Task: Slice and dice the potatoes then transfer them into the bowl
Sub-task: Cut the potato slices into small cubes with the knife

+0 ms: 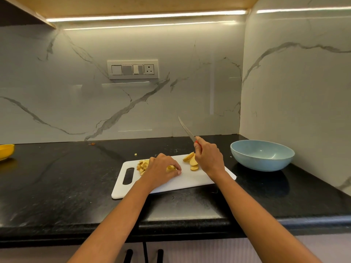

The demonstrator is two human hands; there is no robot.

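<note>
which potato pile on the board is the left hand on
The small middle pile, under the left hand's fingertips. The diced heap lies by the handle slot; the slices sit beside the right hand.

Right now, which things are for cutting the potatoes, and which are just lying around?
For the job: knife, potato slices, diced potato pieces, white cutting board, blue bowl.
Just lying about: yellow dish, wall switches, stray potato bit.
</note>
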